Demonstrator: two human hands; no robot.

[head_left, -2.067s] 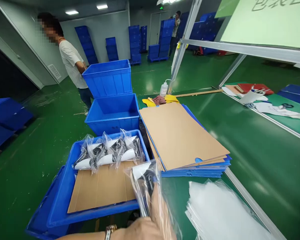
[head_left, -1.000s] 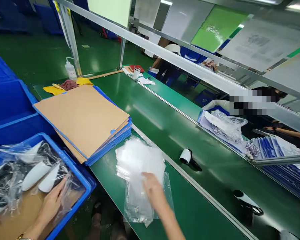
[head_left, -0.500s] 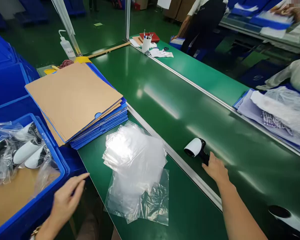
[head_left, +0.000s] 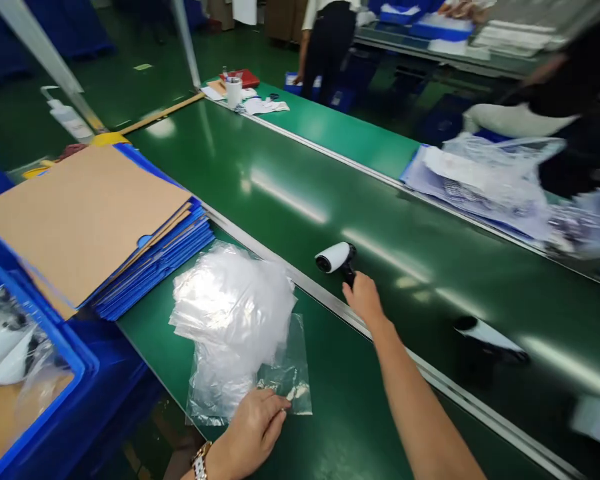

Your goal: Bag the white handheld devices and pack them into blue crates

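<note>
On the glossy green lane point(head_left: 260, 217): hair dryer point(head_left: 334, 257) gripped right, left hand point(head_left: 254, 427) at the bags

My right hand point(head_left: 366, 297) reaches over the metal rail point(head_left: 330, 303), fingers closed around the black handle. The white barrel points away to the left, nozzle end tipped toward the rail. Whether it rests on the lane or is slightly lifted, I cannot tell.

My left fingertips touch the lower edge of the clear plastic bags point(head_left: 235, 307), which lie fanned on the near strip of table. Thumb and forefinger are close together; whether film is pinched between them, I cannot tell.

Handling, as judged: the dryer should be stiff and fairly light, with the barrel end heavier than the grip. Its smooth shell probably slides under a loose hold and could scuff if knocked. The handle looks the best place to grip, with the barrel left uncovered. The film looks thin, limp and slippery, liable to cling to its neighbours; best taken by a single edge.

Nearby: a second dryer point(head_left: 495, 337) lies farther right on the lane, with a blurred white item point(head_left: 596, 421) beyond it. Left of the bags, a stack of cardboard and blue sheets point(head_left: 87, 207); below that, a blue bin point(head_left: 83, 367) containing bagged white-and-black pieces point(head_left: 10, 347).
</note>
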